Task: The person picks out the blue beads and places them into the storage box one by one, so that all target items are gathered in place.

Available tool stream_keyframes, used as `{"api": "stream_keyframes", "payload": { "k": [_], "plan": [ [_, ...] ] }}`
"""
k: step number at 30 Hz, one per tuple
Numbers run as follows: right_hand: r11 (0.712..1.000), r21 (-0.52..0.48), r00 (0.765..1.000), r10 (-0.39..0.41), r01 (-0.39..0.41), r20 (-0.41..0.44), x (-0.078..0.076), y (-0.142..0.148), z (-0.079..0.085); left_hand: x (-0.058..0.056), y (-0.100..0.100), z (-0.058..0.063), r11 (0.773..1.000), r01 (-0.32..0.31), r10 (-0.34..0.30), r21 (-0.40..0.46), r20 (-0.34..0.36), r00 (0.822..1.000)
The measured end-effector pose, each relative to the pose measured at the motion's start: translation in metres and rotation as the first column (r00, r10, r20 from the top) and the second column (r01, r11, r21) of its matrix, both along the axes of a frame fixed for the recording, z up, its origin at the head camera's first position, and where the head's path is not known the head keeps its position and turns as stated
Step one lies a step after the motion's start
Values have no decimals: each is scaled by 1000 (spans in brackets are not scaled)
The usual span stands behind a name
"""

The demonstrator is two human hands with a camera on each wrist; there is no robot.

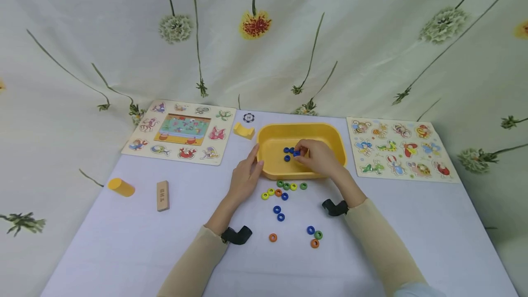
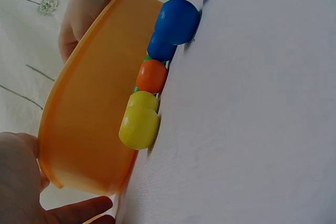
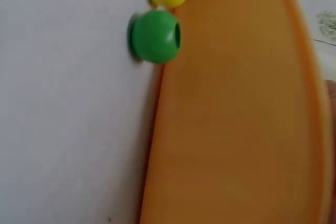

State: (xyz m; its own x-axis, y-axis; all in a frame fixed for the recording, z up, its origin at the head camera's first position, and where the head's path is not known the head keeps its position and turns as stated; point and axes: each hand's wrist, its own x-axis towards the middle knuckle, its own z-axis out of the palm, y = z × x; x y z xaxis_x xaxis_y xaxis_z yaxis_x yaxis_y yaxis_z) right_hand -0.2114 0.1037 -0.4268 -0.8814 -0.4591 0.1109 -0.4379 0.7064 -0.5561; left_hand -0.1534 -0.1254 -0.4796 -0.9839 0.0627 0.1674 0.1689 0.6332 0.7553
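A yellow tray (image 1: pixel 330 139) stands at the middle of the table, with several blue beads (image 1: pixel 286 158) on its floor. Over the tray, my right hand (image 1: pixel 318 156) pinches a blue bead (image 1: pixel 296 153) between thumb and fingertips. My left hand (image 1: pixel 243 178) rests against the tray's left end, fingers extended along the outside; in the left wrist view its thumb lies by the rim and the fingers (image 2: pixel 79 211) reach under that end. Green, yellow and orange beads lie just outside the near wall, among them a green bead (image 3: pixel 156 36) and a yellow bead (image 2: pixel 139 129).
More beads lie closer in, including an orange bead (image 1: pixel 273 238). A sea-animal puzzle board (image 1: pixel 173 155) is at left, an insect puzzle board (image 1: pixel 402 145) at right. A yellow arch block (image 1: pixel 244 130), a numbered chip (image 1: pixel 249 118), a yellow cylinder (image 1: pixel 121 187) and a wooden block (image 1: pixel 162 195) lie left.
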Motion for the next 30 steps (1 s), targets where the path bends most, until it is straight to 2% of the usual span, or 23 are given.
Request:
{"api": "stream_keyframes", "payload": {
  "k": [7,11,15,18,22,25,30],
  "plan": [
    [989,147,997,-25,14,67,-14,-10,-10,1,0,-1,1000,17,-17,4,-17,1000],
    [982,187,997,-22,7,78,-17,-13,-12,1,0,-1,1000,20,-20,-2,-29,999],
    [983,180,996,-38,22,86,-17,-12,-12,0,-1,0,1000,15,-15,-4,-38,999],
    [992,114,997,-63,56,55,-11,-5,-9,0,1,0,1000,13,-13,-6,-28,1000],
    [996,-47,997,-73,72,-25,4,7,-3,1,2,-1,1000,18,-18,-9,-9,1000],
    [988,-148,996,-54,42,-76,19,16,-1,1,1,-1,1000,14,-14,-11,2,1000],
    [969,-244,993,5,-35,-121,44,25,-1,0,0,0,1000,9,-9,-5,7,1000]
  ]
}}
